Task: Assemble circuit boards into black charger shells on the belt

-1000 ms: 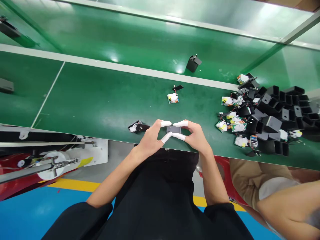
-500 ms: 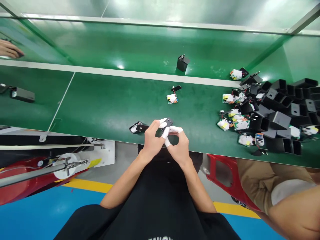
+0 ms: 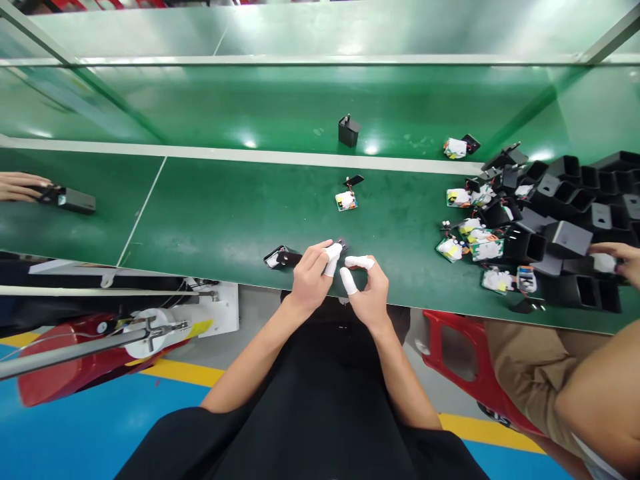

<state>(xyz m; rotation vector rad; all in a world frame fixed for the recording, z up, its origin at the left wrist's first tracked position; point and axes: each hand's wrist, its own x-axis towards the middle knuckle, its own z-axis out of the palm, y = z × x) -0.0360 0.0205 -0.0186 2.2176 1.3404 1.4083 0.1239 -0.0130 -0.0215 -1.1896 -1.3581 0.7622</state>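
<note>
Near the front edge of the bench, my left hand (image 3: 313, 272) pinches a small black plastic piece (image 3: 343, 245) between white-covered fingertips; most of the piece is hidden. Just to its right is my right hand (image 3: 369, 288), thumb and forefinger apart in their white finger covers, with nothing between them. A black adapter case (image 3: 273, 257) with white filling inside lies left of my left hand, a black plug end (image 3: 291, 258) beside it. Beyond my hands rests a circuit board (image 3: 346, 200) with white filler, wired to a small black plate (image 3: 355, 181).
Black cases (image 3: 567, 237) and boards (image 3: 487, 249) are piled at the right, where a co-worker's hand (image 3: 623, 259) holds a white part. At the far left another person's hand (image 3: 20, 187) touches a black case (image 3: 76, 201). A black adapter (image 3: 349, 131) stands farther back.
My right hand has parted from the black piece and moved slightly right, its fingers opening. My left hand still holds the piece. A co-worker's hand has appeared at the right pile.
</note>
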